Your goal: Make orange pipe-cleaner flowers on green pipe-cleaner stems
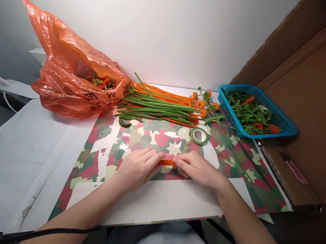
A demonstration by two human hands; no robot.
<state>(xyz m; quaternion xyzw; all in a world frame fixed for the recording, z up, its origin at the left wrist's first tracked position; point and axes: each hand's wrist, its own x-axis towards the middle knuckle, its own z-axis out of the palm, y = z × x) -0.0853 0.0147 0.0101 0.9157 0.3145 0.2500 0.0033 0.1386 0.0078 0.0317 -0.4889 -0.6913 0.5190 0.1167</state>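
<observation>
Between my hands, near the front of the table, lies a short band of orange pipe cleaner (167, 162), level with the tabletop. My left hand (142, 165) covers its left end, with the fingers together and pressed down over it. At the other end, the thumb and fingers of my right hand (195, 166) pinch it. How far the band runs under the fingers is hidden. Just beyond my right hand, a roll of green floral tape (199, 136) rests flat. Farther back lie long green pipe cleaners (158, 106) and orange pipe cleaners (164, 93) in a bundle.
An orange plastic bag (80, 81) with orange and green pieces stands at the back left. Orange pipe-cleaner flowers on a green stem (203, 104) lie right of the bundle. A blue basket (235, 124) of leafy green pieces sits at the right, beside cardboard (304, 85).
</observation>
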